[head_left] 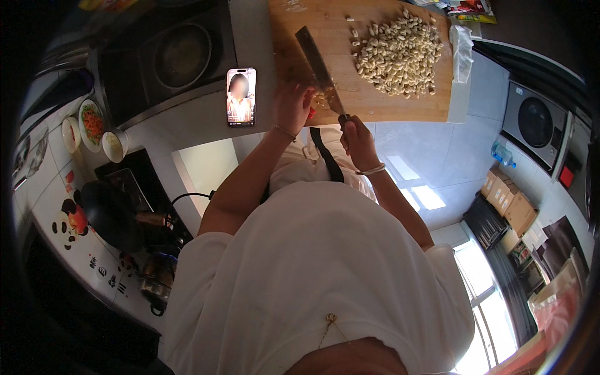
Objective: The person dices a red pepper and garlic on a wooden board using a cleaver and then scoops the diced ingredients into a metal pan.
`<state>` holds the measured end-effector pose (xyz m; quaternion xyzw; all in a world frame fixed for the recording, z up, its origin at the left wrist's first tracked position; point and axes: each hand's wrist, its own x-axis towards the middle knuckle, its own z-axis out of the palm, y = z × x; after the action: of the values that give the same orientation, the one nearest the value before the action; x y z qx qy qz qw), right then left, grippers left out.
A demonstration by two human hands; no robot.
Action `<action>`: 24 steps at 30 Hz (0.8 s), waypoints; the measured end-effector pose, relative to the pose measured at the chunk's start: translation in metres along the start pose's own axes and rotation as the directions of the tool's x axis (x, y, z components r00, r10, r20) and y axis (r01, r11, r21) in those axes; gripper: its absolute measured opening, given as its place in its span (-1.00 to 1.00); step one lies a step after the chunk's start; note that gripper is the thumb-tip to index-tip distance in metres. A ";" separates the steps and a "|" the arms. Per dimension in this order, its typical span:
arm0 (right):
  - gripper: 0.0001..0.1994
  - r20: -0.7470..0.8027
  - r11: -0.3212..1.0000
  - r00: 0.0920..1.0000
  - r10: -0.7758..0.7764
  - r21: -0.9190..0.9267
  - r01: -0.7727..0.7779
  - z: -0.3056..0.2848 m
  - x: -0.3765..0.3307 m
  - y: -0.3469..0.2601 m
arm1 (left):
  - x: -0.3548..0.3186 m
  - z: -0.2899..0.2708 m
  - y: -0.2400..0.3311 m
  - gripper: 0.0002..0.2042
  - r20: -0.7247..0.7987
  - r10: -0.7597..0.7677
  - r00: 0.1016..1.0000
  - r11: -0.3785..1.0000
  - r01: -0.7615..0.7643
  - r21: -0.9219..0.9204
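A small pale piece of food (321,98), too small to identify, lies at the near edge of the wooden cutting board (387,106), pinned under the curled fingers of the left hand (292,106). The cleaver (317,62) rests its broad blade on the board just beside those fingers, its handle wrapped tight in the closed right hand (357,139). Further out on the board sits a heap of peeled garlic cloves (400,53). A smartphone (241,97) with a lit screen lies on the counter left of the board, near a stove burner (181,55). Small bowls (94,128) stand at the far left.
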<state>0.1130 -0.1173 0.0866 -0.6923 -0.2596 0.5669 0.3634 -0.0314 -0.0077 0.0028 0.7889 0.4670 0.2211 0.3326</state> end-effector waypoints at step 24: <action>-0.61 0.036 0.990 0.999 -0.033 0.136 0.027 0.018 -0.002 -0.013 | 0.005 -0.003 -0.001 -0.97 -0.061 -0.027 0.998 0.999 0.030 0.039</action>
<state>0.0963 -0.1069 0.0966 -0.6511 -0.2377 0.5907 0.4131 -0.0322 -0.0022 0.0044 0.7815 0.4923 0.2309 0.3057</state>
